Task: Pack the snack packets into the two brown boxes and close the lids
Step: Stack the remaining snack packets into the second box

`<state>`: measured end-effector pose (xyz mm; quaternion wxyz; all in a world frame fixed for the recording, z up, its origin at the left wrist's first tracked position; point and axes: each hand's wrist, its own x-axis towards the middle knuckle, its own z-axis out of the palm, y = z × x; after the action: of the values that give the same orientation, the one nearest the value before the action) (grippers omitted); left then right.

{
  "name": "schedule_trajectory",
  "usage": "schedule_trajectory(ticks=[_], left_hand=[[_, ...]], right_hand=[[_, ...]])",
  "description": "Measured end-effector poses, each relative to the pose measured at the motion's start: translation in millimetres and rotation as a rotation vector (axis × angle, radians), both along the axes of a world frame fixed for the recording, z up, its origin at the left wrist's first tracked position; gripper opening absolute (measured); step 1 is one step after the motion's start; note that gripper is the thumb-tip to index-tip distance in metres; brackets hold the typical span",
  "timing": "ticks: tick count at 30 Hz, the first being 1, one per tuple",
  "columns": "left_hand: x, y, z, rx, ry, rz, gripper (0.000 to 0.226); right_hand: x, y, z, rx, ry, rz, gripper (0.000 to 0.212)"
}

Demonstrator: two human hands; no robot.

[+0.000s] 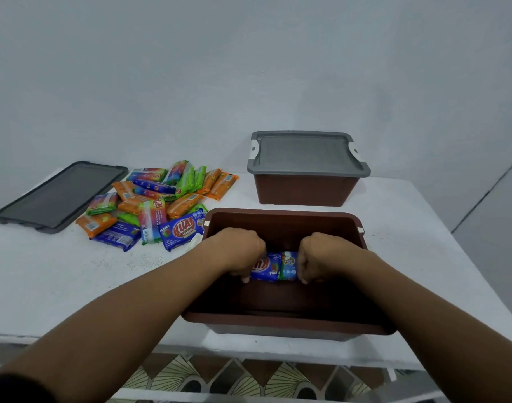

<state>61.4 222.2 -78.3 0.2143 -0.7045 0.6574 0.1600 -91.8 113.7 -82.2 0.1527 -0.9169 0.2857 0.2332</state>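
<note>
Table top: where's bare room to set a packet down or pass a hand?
Free: table front-left, bordered by packet pile, open box and front edge; strip right of both boxes. Crowded: back-left, loose lid and pile; narrow gap between open box and closed box. Inside, left hand and right hand grip a blue packet.

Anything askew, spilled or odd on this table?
Nothing damaged or spilled. The snack packets lie in a loose heap. The far brown box is already lidded, while the near box shows only the blue packet that the left hand and right hand grip.
</note>
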Motion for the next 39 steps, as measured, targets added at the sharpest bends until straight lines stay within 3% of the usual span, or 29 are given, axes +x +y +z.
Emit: schedule_trajectory(ticks=[3, 8, 13, 26, 35, 39], left_hand=[[5, 1, 6, -0.168, 0.201, 0.063, 0.019], [20, 6, 29, -0.571, 0.440, 0.086, 0.014], [53, 17, 47, -0.712, 0.482, 0.045, 0.007], [188, 87, 49, -0.715, 0.484, 0.059, 0.008], [271, 118, 35, -0.681, 0.499, 0.081, 0.010], [291, 120, 27, -0.611, 0.434, 0.050, 0.014]], right_hand=[[-2, -1, 11, 0.038, -0.207, 0.007, 0.011], [5, 2, 49, 0.002, -0.496, 0.018, 0.010], [38, 12, 69, -0.046, -0.671, 0.052, 0.007], [182, 79, 69, -0.088, -0.678, 0.115, 0.014], [262, 105, 44, -0.147, -0.467, 0.135, 0.025], [278, 114, 37, -0.184, -0.342, 0.135, 0.019]])
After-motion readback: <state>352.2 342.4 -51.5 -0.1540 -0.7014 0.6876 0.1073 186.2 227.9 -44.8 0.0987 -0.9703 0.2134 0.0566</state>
